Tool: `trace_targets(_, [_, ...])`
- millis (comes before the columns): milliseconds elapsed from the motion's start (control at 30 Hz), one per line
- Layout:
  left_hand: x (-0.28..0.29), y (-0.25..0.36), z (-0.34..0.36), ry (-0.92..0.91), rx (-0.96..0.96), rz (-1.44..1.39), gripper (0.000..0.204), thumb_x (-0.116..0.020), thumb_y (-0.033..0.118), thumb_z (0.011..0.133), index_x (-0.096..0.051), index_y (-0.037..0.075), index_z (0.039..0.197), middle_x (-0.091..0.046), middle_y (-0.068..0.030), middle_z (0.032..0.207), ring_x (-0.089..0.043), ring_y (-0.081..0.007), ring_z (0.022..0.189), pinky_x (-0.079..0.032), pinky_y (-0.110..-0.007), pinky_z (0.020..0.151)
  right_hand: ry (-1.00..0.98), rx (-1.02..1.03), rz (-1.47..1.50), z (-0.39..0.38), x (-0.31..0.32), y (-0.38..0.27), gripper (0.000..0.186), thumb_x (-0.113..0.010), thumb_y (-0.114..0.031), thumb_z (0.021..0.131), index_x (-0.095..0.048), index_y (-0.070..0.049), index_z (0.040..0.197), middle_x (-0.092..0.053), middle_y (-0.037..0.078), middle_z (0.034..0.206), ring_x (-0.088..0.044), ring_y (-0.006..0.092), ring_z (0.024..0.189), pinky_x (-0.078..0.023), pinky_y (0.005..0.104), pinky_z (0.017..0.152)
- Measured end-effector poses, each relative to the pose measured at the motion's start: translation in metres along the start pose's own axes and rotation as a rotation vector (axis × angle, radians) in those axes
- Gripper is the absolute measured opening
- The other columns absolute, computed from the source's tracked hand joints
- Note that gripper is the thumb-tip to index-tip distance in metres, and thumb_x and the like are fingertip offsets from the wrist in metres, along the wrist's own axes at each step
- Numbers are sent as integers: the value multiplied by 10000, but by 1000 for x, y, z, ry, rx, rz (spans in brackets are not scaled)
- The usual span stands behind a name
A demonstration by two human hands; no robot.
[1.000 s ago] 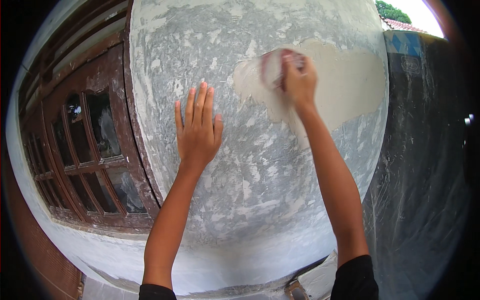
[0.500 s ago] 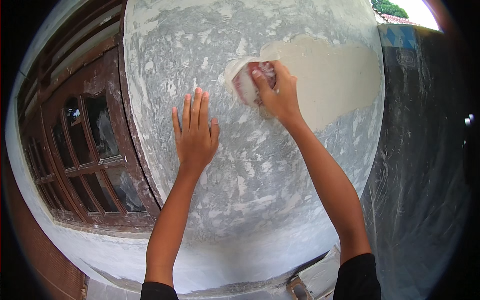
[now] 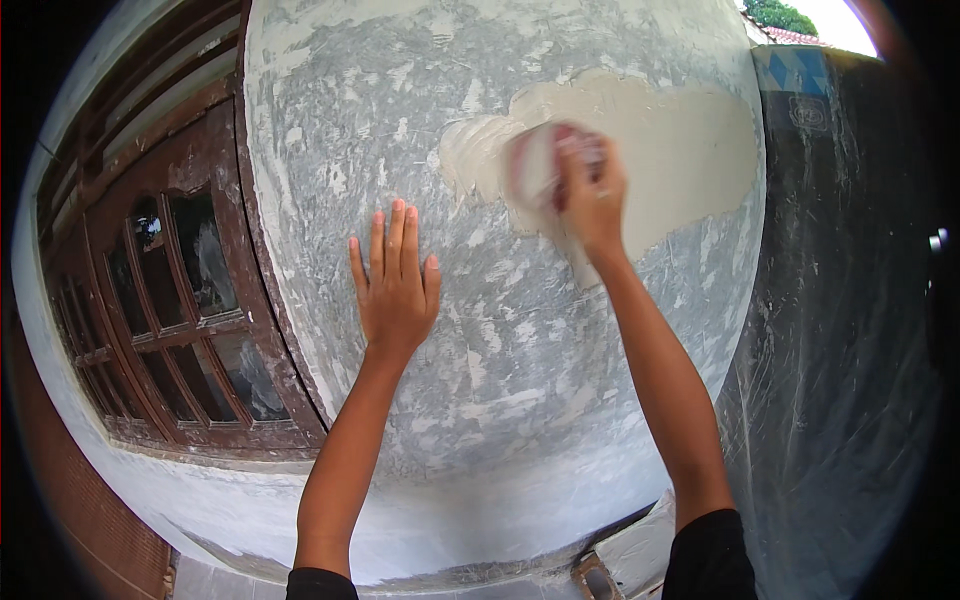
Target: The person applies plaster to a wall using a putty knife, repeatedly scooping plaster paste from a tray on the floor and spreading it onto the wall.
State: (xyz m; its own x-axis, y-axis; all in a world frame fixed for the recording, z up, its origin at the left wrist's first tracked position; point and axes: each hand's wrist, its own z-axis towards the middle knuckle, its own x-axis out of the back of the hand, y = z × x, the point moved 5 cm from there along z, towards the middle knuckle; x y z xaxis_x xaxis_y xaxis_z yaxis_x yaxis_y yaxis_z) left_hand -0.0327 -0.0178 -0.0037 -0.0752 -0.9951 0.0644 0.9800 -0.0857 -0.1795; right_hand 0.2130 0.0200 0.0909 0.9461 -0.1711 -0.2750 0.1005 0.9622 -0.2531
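A flat, reddish putty spreader (image 3: 533,168), smeared with pale putty and blurred by motion, is held in my right hand (image 3: 598,205) against the wall. My fingers are closed round it, and its working edge cannot be made out. Beneath and around it lies a cream patch of wet putty (image 3: 690,150) on the mottled grey wall (image 3: 500,360). A narrow tail of putty runs down below the spreader. To the left and lower, my left hand (image 3: 396,300) is laid flat on the bare grey wall, fingers stretched upward, holding nothing.
A brown wooden window (image 3: 190,310) with small glass panes is set in the wall at the left. Dark plastic sheeting (image 3: 830,300) hangs along the right side. Low down near my right sleeve is a putty-smeared pale object (image 3: 635,555) on the floor.
My right hand has swept the spreader to the right, uncovering fresh putty at the patch's left end. In the picture my left hand sits slightly lower, still flat on the wall.
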Motion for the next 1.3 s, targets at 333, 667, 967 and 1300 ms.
trace_targets(333, [0, 7, -10, -18, 16, 32, 591, -440, 265, 1009, -332, 80, 1560, -331, -78, 1621, -250, -283, 1517, -127, -549, 1233, -138, 594, -671, -24, -1, -6, 246, -606, -214, 998, -609, 20, 1073, -692, 146, 910, -673, 221, 721, -539, 326, 637])
trace_targets(667, [-6, 23, -34, -6, 27, 26, 595, -441, 263, 1007, -333, 65, 1558, -328, -93, 1622, -241, -295, 1521, -135, -543, 1229, -26, 166, -287, -10, 40, -3, 214, -619, -183, 991, -638, 15, 1071, -698, 121, 914, -673, 171, 736, -534, 316, 629])
trace_targets(967, [-9, 33, -53, -28, 66, 38, 612, -438, 257, 1003, -312, 41, 1562, -321, -110, 1624, -231, -302, 1524, -106, -531, 1235, -13, 227, -354, -24, 45, 23, 246, -698, -202, 905, -641, -32, 1073, -680, 149, 945, -651, 253, 871, -485, 388, 783])
trace_targets(1300, [-15, 40, -70, -43, 65, -13, 599, -434, 288, 1032, -303, 56, 1569, -290, -103, 1640, -223, -294, 1527, -103, -547, 1232, 200, 53, -377, -27, 85, 62, 315, -665, -281, 950, -633, -7, 1105, -661, 184, 1020, -632, 333, 931, -485, 433, 828])
